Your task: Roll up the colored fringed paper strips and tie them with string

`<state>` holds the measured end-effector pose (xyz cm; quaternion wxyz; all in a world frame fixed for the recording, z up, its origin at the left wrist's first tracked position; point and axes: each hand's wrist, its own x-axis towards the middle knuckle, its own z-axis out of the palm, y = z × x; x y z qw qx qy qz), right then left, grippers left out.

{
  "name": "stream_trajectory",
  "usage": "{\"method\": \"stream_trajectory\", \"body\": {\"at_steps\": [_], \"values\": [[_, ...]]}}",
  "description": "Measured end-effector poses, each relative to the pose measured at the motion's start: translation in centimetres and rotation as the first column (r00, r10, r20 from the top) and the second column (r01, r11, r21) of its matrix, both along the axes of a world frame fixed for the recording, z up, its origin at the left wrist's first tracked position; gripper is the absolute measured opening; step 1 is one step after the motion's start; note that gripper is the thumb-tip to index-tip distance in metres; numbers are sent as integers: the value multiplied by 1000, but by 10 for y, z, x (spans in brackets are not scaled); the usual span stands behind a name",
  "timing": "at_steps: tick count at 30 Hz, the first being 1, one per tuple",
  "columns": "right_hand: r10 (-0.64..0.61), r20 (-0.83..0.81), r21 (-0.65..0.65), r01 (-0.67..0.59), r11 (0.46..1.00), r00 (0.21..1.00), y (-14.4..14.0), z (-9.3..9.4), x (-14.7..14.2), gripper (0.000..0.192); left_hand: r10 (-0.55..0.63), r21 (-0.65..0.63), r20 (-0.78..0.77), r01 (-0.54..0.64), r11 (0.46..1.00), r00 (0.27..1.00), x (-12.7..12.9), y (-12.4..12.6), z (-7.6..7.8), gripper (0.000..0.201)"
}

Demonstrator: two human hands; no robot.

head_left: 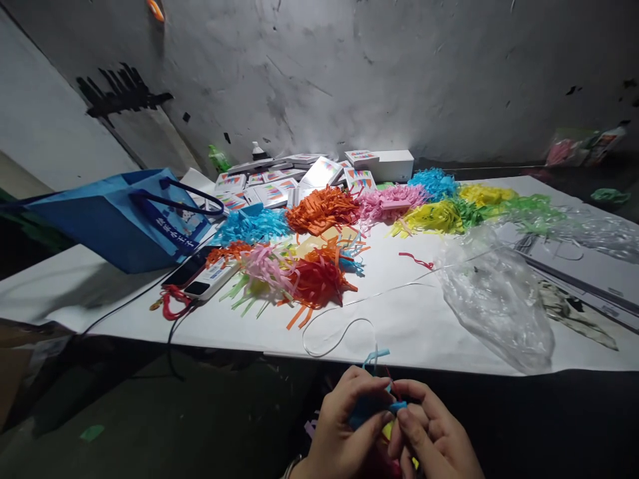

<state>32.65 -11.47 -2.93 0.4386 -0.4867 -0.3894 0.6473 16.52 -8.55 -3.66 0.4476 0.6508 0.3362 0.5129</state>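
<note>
Close together at the table's front edge, my left hand point(344, 426) and my right hand point(432, 432) pinch a blue paper tassel point(398, 406) between their fingertips. Much of the tassel is hidden behind the fingers, and one blue strip sticks up above the left hand. A thin red strand rises between the hands. Bits of yellow and pink paper show below them. A white cord point(339, 336) loops over the table just beyond the hands. Past it lies a mixed pile of tassels point(319, 279) in red, pink, orange and green.
More tassels in blue, orange point(322, 209), pink and yellow lie farther back, before stacked printed boxes point(272, 193). A blue gift bag point(110, 213) leans at left beside a phone and a power bank point(212, 279). Clear plastic bags point(494, 299) lie at right.
</note>
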Motion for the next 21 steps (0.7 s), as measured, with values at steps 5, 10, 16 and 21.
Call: {"method": "stream_trajectory", "body": {"at_steps": [5, 10, 16, 21], "values": [[78, 95, 59, -84, 995, 992, 6, 0, 8, 53, -34, 64, -48, 37, 997, 998, 3, 3, 3, 60], [-64, 379, 327, -68, 943, 923, 12, 4, 11, 33, -34, 131, -114, 49, 990, 993, 4, 7, 7, 60], [-123, 140, 260, 83, 962, 982, 12, 7, 8, 29, 3, 52, -130, 4, 999, 992, 3, -1, 3, 52], [-396, -312, 212, 469, 857, 864, 17, 25, 28, 22, -56, 171, -350, 122, 978, 935, 3, 3, -3, 25]]}}
